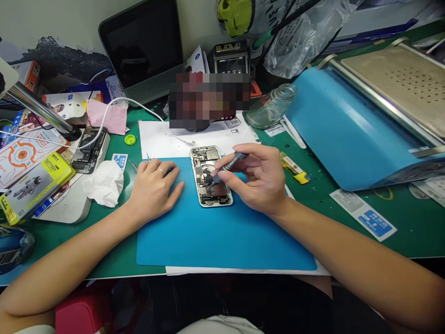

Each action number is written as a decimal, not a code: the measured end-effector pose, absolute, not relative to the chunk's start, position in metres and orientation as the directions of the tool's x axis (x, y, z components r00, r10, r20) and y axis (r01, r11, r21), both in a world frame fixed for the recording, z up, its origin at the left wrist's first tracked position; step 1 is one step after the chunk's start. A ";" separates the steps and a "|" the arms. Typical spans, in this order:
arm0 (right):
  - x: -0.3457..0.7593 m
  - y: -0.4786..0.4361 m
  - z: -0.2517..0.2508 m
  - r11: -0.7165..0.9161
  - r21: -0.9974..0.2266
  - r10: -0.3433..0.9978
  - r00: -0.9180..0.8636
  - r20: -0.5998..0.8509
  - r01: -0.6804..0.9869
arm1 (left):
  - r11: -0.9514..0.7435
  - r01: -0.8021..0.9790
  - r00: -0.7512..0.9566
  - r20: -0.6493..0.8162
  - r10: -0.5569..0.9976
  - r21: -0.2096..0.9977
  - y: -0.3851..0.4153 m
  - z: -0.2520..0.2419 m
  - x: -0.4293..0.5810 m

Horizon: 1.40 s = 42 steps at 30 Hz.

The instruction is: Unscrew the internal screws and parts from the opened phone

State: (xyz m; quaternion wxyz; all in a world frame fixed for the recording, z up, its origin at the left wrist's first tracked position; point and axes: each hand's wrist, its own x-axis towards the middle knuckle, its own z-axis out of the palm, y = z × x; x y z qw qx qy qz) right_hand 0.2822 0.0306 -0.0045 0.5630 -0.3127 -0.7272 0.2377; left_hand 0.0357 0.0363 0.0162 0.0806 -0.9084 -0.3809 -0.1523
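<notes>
An opened phone (209, 178) with its back off and its circuit parts bare lies on a blue mat (215, 236). My right hand (259, 178) pinches a small grey screwdriver (229, 164), its tip down on the phone's middle. My left hand (155, 185) rests flat on the mat's left edge, fingers spread, a ring on one finger, just left of the phone. Tweezers (134, 166) lie by that hand.
A second opened phone (86, 150) and a crumpled tissue (103, 182) sit at the left. A glass jar (271, 106) and a yellow tool (295, 168) lie right of the phone. A blue-covered machine (354, 130) fills the right side. Boxes and a monitor (146, 46) crowd the back.
</notes>
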 end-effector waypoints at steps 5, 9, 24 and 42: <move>0.283 0.031 -0.005 0.683 -0.709 0.730 -0.176 0.660 0.176 | -0.697 0.716 0.665 0.336 0.667 -0.033 0.036 0.016 0.035; 0.283 0.031 -0.006 0.688 -0.703 0.726 -0.186 0.663 0.179 | -0.695 0.718 0.661 0.339 0.669 -0.029 0.035 0.016 0.036; 0.283 0.031 -0.007 0.680 -0.706 0.733 -0.171 0.658 0.200 | -0.697 0.717 0.660 0.324 0.678 0.000 0.037 0.015 0.035; 0.283 0.031 -0.007 0.682 -0.714 0.731 -0.178 0.658 0.159 | -0.710 0.704 0.660 0.355 0.663 0.018 0.037 0.013 0.033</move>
